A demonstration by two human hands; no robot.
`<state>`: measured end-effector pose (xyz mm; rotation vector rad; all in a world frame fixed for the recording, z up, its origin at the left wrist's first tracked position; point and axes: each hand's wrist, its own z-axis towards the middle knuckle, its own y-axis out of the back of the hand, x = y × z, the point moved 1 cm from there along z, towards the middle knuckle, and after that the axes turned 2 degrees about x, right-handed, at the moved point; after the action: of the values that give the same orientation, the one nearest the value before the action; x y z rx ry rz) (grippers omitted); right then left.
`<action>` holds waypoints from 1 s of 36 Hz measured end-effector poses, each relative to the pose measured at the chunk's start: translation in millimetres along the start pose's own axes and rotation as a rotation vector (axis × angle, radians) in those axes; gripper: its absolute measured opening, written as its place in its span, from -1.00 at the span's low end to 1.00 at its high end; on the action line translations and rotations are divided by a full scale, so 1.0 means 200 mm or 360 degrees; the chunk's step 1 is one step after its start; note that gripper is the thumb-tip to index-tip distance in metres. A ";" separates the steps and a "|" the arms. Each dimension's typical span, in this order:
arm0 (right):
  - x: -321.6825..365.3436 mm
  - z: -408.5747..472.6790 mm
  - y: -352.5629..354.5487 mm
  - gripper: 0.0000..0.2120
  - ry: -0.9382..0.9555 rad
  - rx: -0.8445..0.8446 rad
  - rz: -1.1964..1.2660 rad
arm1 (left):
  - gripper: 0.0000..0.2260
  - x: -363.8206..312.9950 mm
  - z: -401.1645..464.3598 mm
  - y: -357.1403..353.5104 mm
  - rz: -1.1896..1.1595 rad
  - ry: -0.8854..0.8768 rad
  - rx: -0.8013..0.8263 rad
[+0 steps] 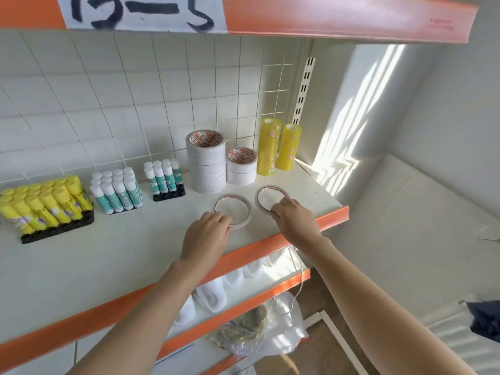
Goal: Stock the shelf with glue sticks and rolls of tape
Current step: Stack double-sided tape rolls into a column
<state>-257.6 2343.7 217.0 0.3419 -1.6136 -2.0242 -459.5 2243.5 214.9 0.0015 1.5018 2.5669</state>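
Note:
Two thin white tape rolls lie flat on the white shelf (81, 266). My left hand (207, 234) grips the near rim of the left tape roll (234, 203). My right hand (293, 219) grips the near rim of the right tape roll (266, 194). Behind them stand a tall stack of white tape rolls (207, 166), a shorter stack (241, 169) and two yellow tape columns (278, 147). Glue sticks stand in black trays to the left: yellow ones (46, 207), a teal-and-white block (116, 193) and a smaller teal-and-white group (166, 177).
The shelf has an orange front edge (257, 247) and a wire grid back panel (162, 104). An orange shelf with a paper label (143, 12) hangs overhead. White rolls (211, 296) and a plastic bag (257, 328) sit on lower shelves. A wall stands to the right.

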 end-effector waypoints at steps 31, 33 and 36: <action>0.08 0.23 -0.20 -0.89 0.0455 0.0036 0.0343 | -0.74 0.06 0.05 -0.22 0.0116 0.0587 0.0145; 0.08 0.25 -0.20 -0.91 0.0498 0.0035 0.0333 | -0.66 0.07 0.05 -0.23 0.0082 0.0598 0.0098; 0.08 0.26 -0.20 -0.92 0.0597 -0.0067 0.0321 | -0.66 0.07 0.05 -0.24 0.0094 0.0612 0.0076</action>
<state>-305.7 2384.0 193.8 0.4899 -1.3161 -1.7193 -465.1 2277.1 177.9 -0.4733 1.7078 2.6886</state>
